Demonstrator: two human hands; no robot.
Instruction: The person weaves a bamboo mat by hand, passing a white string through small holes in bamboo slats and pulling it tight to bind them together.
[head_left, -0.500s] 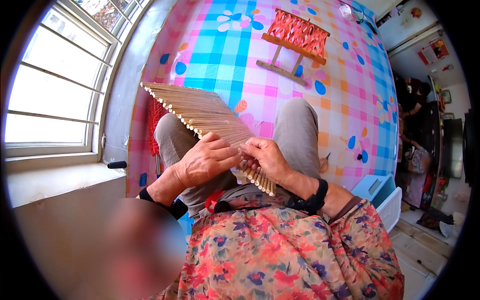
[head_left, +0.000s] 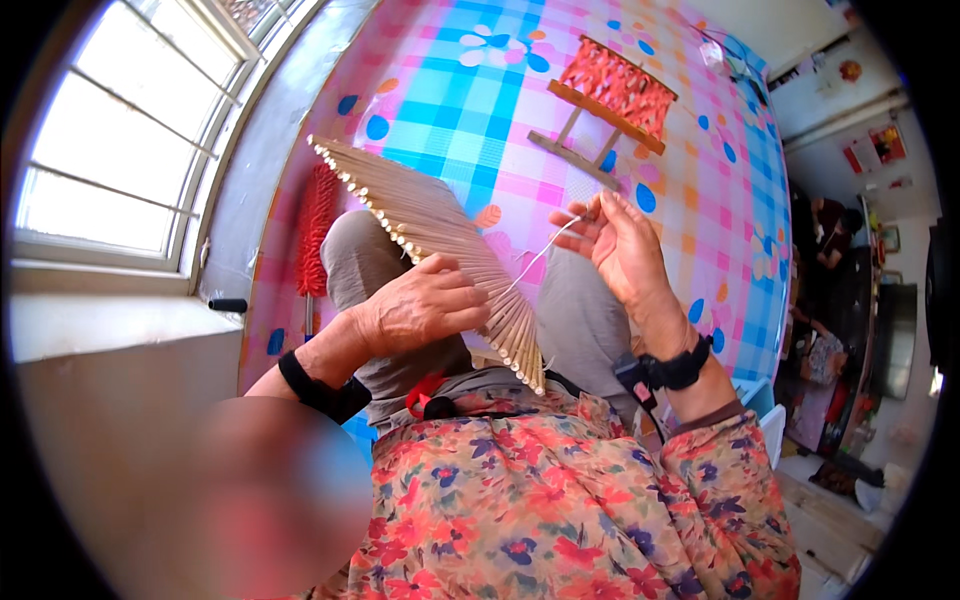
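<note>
A mat of thin tan stalks (head_left: pixel 425 215), set side by side with pale cut ends along its edge, slants across my lap. My left hand (head_left: pixel 420 305) bends its fingers over the near part of the mat and holds it; the thumb is hidden. Raised to the right of the mat, my right hand (head_left: pixel 628 245) pinches a white string (head_left: pixel 540 255) between thumb and forefinger, its other fingers loosely spread. The string runs taut from that pinch down to the stalks near my left fingertips.
Beyond my knees, a wooden stand with red strips (head_left: pixel 615 95) rests on the checked, flowered cover (head_left: pixel 450 110). A red bristly brush (head_left: pixel 316 230) lies by the left wall, below a barred window (head_left: pixel 120 150). Two people are at the far right, near a pale blue bin (head_left: pixel 765 400).
My right hand has left the mat and moved up and right, drawing the white string out. My left hand stays on the mat, which is tilted a little more steeply.
</note>
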